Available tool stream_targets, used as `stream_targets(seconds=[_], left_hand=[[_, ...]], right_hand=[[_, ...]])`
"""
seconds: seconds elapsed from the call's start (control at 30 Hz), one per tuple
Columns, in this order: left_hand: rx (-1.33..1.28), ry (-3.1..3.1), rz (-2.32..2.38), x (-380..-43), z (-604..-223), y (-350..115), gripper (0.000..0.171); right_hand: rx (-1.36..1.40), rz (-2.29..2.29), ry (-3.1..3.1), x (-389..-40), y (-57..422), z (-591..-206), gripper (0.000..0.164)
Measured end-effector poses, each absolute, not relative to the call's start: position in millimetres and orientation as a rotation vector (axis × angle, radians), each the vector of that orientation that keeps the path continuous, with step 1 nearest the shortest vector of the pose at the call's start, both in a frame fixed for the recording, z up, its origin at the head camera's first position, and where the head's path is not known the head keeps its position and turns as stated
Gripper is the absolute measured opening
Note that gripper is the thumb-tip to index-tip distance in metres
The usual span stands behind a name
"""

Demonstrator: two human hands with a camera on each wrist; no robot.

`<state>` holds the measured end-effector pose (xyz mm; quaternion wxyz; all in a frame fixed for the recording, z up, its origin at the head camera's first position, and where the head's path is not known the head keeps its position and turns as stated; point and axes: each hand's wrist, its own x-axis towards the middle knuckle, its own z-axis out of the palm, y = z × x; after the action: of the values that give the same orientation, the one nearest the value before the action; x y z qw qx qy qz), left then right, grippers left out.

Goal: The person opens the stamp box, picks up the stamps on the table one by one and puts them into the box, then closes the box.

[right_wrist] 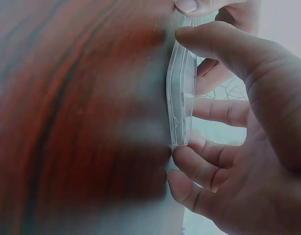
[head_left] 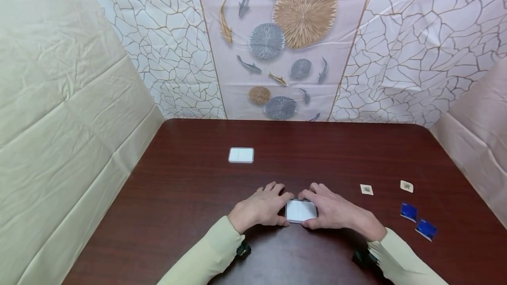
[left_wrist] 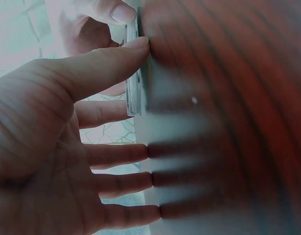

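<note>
A flat clear plastic case (head_left: 301, 211) with a whitish face lies on the table between both hands. My left hand (head_left: 263, 206) grips its left end, the thumb (left_wrist: 106, 66) at the near edge and the index finger at the far edge. My right hand (head_left: 336, 209) holds the right end in the same way, its thumb (right_wrist: 214, 41) on the near edge. From the side, the case looks thin and layered in both wrist views. The other left fingers touch the tabletop beyond it. Whether the case is fully closed I cannot tell.
A second flat whitish case (head_left: 241, 155) lies farther back, left of the hands. On the right are two small pale printed squares, one nearer (head_left: 366, 189) and one farther right (head_left: 406, 186). Below them lie two small blue pieces, an upper piece (head_left: 409, 212) and a lower piece (head_left: 426, 230).
</note>
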<state>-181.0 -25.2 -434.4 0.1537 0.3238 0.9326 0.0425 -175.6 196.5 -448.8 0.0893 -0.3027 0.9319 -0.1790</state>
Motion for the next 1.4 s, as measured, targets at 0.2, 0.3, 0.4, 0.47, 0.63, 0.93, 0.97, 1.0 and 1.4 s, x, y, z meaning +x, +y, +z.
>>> stream_targets(seconds=[0.2, 0.3, 0.4, 0.47, 0.63, 0.93, 0.97, 1.0, 1.4], left_hand=[[0.929, 2.674, 0.12, -181.4, -435.2, -25.6, 0.065], [0.932, 2.675, 0.121, -181.5, -435.1, -25.8, 0.065], [0.937, 2.675, 0.119, -181.8, -435.0, -25.8, 0.065], [0.939, 2.674, 0.114, -182.0, -435.0, -25.9, 0.066], [0.937, 2.671, 0.106, -182.8, -434.7, -25.8, 0.066], [0.943, 2.685, 0.085, -183.2, -434.8, -25.9, 0.064], [0.946, 2.689, 0.086, -183.3, -434.8, -26.0, 0.064], [0.948, 2.692, 0.087, -183.3, -434.8, -26.2, 0.063], [0.952, 2.699, 0.092, -183.2, -435.1, -26.5, 0.059]], right_hand=[[-0.883, -0.527, 2.777, -174.2, 195.6, -448.3, 0.052], [-0.874, -0.526, 2.78, -174.3, 195.8, -448.0, 0.052], [-0.877, -0.527, 2.785, -174.5, 196.1, -447.5, 0.052], [-0.88, -0.527, 2.786, -174.7, 196.1, -447.4, 0.052], [-0.888, -0.526, 2.784, -175.1, 195.9, -447.0, 0.051], [-0.89, -0.551, 2.775, -175.5, 196.8, -446.1, 0.049], [-0.893, -0.552, 2.777, -175.5, 196.8, -446.0, 0.049], [-0.893, -0.554, 2.777, -175.4, 196.8, -446.0, 0.048], [-0.898, -0.534, 2.779, -174.8, 199.8, -442.4, 0.048]])
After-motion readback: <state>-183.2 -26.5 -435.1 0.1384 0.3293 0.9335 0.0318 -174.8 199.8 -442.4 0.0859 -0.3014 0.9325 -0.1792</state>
